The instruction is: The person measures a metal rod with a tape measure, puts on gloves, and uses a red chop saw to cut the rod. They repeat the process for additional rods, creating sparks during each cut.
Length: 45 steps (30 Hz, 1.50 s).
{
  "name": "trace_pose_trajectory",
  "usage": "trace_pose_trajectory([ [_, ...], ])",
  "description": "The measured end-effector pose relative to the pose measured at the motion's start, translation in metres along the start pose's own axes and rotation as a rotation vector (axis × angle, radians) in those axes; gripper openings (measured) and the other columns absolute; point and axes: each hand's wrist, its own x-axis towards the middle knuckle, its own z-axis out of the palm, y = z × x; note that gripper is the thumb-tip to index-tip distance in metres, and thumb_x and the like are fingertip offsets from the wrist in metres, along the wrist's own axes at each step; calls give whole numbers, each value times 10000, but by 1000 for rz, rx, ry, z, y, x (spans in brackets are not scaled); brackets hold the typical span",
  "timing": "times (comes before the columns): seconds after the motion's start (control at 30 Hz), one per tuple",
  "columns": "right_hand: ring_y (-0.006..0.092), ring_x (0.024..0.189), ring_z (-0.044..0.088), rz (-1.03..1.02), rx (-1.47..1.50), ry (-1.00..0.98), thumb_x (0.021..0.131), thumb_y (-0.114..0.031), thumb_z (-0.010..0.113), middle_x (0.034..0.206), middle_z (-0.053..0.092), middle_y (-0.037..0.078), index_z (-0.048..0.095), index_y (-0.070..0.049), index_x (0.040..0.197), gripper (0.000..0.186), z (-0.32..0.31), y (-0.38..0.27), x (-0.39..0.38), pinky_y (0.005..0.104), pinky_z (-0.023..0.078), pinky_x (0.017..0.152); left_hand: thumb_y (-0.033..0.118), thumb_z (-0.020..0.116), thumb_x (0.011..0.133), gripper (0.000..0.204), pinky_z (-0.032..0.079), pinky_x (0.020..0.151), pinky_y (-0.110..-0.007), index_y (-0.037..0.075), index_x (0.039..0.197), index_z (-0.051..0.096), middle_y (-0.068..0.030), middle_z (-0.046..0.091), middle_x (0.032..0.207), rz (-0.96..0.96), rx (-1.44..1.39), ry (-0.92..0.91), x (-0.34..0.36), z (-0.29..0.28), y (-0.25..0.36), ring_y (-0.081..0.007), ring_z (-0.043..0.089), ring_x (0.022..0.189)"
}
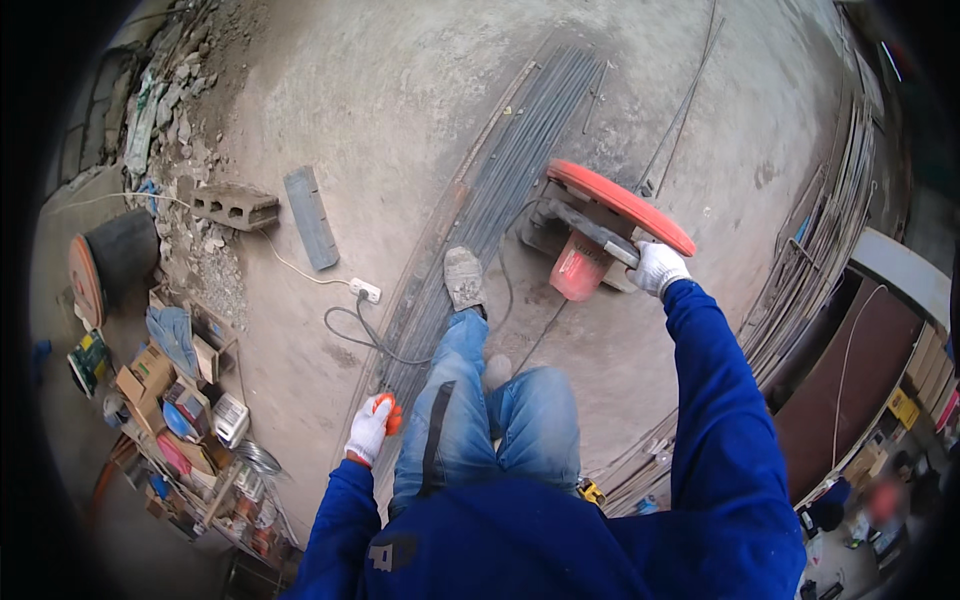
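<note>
My right hand (659, 268), in a white work glove, is wrapped around the grey handle (608, 245) of a red chop saw (583, 266). The saw's round red guard (622, 207) tilts above a bundle of long steel bars (530, 135) on the floor. My left hand (371, 428) hangs low beside my left thigh, near the close end of the bars. Its glove is white with orange at the curled fingers; whether anything is inside them is hidden. One dusty shoe (463, 279) rests on the bars.
A power strip (366, 291) with a plugged-in cable lies left of the bars. Beyond it are a grey metal channel (312, 218), a hollow concrete block (235, 206) and rubble. Cluttered boxes (150, 370) stand at left. More rods (825, 220) line the right side.
</note>
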Motion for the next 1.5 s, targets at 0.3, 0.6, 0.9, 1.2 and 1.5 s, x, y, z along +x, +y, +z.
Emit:
trace_pose_trajectory([
  [0.3, 380, 931, 712, -57, -1, 50, 771, -279, 678, 967, 730, 223, 702, -68, 1134, 421, 13, 14, 7, 460, 567, 861, 391, 573, 1015, 363, 572, 627, -349, 120, 1256, 573, -100, 706, 1010, -190, -130, 54, -32, 64, -84, -206, 691, 760],
  [0.6, 359, 1078, 686, -174, -4, 60, 774, -337, 702, 1152, 710, 214, 684, -57, 1192, 504, 29, 47, 20, 434, 533, 968, 345, 587, 1006, 300, 550, 594, -339, 96, 1169, 626, -55, 674, 885, -163, -172, 95, -132, 272, -232, -161, 640, 666],
  [0.9, 376, 1076, 687, -177, -157, 141, 785, -332, 702, 1100, 716, 241, 730, -18, 1106, 450, 20, 14, 26, 446, 548, 936, 327, 603, 1005, 321, 540, 643, -293, 47, 1155, 641, -72, 694, 959, -151, -450, 307, -166, 316, -278, -132, 666, 758],
  [1.2, 360, 801, 737, -373, -216, 236, 771, -308, 706, 920, 725, 260, 717, 37, 1022, 427, 17, 19, 22, 442, 580, 733, 460, 615, 947, 536, 517, 937, -427, 15, 1247, 630, -223, 696, 1186, 242, 66, 463, 45, 221, -208, -374, 671, 1102],
  [1.5, 188, 487, 612, -238, 44, 142, 786, -76, 615, 611, 634, 108, 676, 55, 824, 150, 20, -31, -28, 330, 477, 458, 415, 635, 910, 655, 456, 1008, -506, 99, 1442, 421, -174, 586, 1321, 329, 373, 1264, 372, 58, -165, -369, 566, 1220],
])
